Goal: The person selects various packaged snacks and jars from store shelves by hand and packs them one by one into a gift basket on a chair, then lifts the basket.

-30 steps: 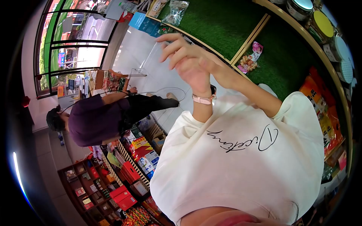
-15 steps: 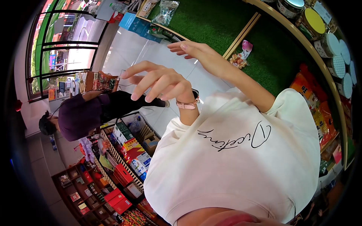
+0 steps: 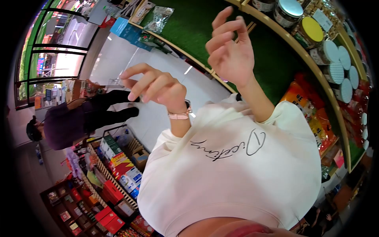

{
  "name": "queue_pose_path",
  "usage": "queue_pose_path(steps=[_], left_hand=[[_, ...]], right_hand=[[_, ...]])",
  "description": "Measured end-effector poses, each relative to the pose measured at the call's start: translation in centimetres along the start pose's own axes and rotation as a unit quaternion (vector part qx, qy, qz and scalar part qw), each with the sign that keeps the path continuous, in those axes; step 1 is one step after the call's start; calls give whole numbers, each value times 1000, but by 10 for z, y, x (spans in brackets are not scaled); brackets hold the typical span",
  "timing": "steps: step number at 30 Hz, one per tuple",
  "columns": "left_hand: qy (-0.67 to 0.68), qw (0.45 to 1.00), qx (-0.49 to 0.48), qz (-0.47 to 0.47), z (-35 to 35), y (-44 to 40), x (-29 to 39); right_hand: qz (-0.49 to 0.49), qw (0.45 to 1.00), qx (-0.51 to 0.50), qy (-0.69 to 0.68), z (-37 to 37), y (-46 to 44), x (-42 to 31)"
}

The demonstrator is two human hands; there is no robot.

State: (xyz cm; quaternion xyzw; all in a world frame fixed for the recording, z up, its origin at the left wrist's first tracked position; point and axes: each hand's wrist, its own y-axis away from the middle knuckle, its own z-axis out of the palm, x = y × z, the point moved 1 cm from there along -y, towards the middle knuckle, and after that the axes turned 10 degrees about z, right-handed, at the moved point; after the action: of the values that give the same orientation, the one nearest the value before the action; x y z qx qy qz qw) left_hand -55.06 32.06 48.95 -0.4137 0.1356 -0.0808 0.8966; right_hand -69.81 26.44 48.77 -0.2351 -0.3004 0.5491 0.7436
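My left hand reaches forward over the light tiled floor, palm turned down. Its fingers are loosely bent and apart, with nothing in them. A pink-strapped watch circles that wrist. Raised higher, my right hand is in front of a shelf lined with green turf. Its fingers are spread and half curled, holding nothing. Neither hand appears to touch any goods.
Lidded jars and orange snack bags line the right-hand shelf. A person in a purple top stands at left by the windows. Lower left are boxed goods on a rack and a wooden shelf unit.
My right hand has swung up and right, from stretched flat to raised with curled fingers. My left hand has shifted slightly left. The whole view has turned a little; the other person's legs are spread.
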Motion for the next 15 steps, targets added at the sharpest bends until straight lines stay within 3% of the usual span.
queue_pose_path(steps=[1,3,5,8,10,15], left_hand=[[-27,999,23,12,-3,0,-3],[-369,924,94,27,-14,-3,-15],[-661,729,170,50,-24,-3,-33],[-700,707,53,-87,-44,-5,-58],[-710,687,9,-155,-53,-4,-80],[-677,695,59,-235,-71,8,-89]], right_hand=[[2,999,-34,11,10,-1,0],[-10,996,-82,-40,35,-1,-1],[5,986,-150,-72,46,0,-4],[-11,978,-185,-92,52,-3,-3],[-51,981,-155,-107,48,0,-1],[-54,977,-128,-162,41,11,-11]])
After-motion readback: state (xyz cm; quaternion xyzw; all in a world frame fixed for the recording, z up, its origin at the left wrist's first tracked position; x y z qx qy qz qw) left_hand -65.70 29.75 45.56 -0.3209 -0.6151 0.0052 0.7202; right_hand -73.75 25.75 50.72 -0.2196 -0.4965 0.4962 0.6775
